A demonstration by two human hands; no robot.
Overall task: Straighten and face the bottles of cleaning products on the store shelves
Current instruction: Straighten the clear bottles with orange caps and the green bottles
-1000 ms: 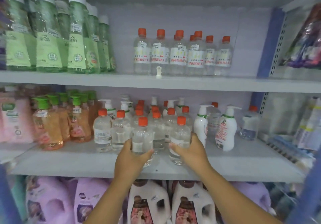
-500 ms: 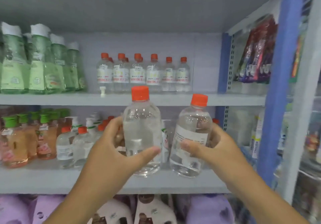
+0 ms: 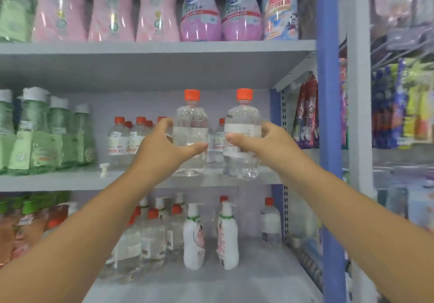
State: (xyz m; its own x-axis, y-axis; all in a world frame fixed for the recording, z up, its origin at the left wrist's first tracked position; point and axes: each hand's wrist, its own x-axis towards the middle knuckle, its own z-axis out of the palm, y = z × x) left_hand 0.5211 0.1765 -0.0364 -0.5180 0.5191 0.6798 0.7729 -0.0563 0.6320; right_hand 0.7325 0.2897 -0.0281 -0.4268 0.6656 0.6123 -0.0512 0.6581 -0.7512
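Two clear bottles arriving at the middle shelf, not yet let go.

The left hand [image 3: 164, 147] grips one orange-capped bottle [image 3: 191, 135] and the right hand [image 3: 265, 142] grips another [image 3: 243, 135], both upright at the front edge of the shelf [image 3: 70, 181], before the matching row [image 3: 126, 138]. Left to do, likely: release them, turn labels forward, tidy the lower shelf.
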